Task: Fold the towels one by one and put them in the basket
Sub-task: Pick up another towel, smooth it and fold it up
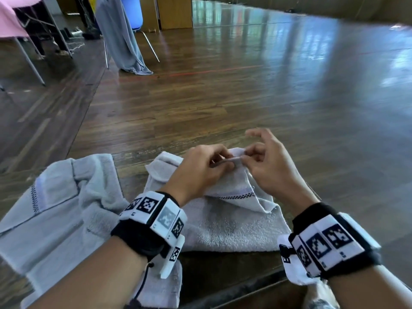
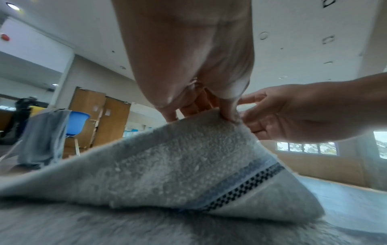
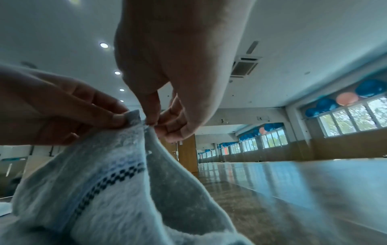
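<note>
A light grey towel (image 1: 225,226) with a dark checked stripe lies in front of me on a dark wooden surface (image 1: 334,170). Its far corner is lifted into a peak. My left hand (image 1: 200,168) pinches that raised edge from the left, as the left wrist view shows on the towel (image 2: 178,159). My right hand (image 1: 265,163) pinches the same edge from the right with thumb and forefinger, its other fingers spread upward. In the right wrist view both hands meet at the towel's (image 3: 100,182) tip. No basket is in view.
A second pale grey towel (image 1: 58,210) lies crumpled at my left, partly under my left forearm. Far off to the left stand a blue chair (image 1: 133,14) draped with grey cloth (image 1: 120,39) and a pink-covered table (image 1: 11,16). Wooden floor stretches ahead and right.
</note>
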The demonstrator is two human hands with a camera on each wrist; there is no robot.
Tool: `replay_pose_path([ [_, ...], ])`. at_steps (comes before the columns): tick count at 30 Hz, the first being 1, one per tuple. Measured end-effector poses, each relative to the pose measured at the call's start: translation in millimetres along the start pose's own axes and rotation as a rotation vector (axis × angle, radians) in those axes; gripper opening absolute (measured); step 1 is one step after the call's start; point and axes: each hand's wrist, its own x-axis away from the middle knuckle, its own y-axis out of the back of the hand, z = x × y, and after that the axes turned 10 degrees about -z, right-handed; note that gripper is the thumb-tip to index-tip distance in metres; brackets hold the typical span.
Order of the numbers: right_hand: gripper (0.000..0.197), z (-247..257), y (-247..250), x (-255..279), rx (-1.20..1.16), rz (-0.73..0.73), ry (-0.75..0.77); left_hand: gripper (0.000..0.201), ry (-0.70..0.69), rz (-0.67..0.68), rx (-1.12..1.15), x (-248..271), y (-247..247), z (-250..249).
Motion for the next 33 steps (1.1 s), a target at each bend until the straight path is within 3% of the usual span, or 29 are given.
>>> replay_pose_path([
  [3, 0.022, 4, -10, 0, 0.027, 0.024, 0.039, 0.015, 0.049, -0.053, 0.071, 6, 11, 8],
  [7, 0.015, 8, -17, -1, -0.038, 0.059, 0.030, 0.012, 0.091, -0.059, 0.093, 10, 17, 17],
  [13, 0.029, 11, -21, 0, -0.036, 0.061, -0.007, 0.010, 0.016, -0.143, 0.013, 5, 18, 18],
  [21, 0.015, 9, -16, -1, -0.026, 0.088, -0.081, 0.012, 0.032, -0.197, 0.075, 4, 14, 17],
  [33, 0.024, 5, -16, 0, -0.047, 0.119, -0.090, 0.015, -0.005, -0.213, 0.008, 2, 12, 17],
])
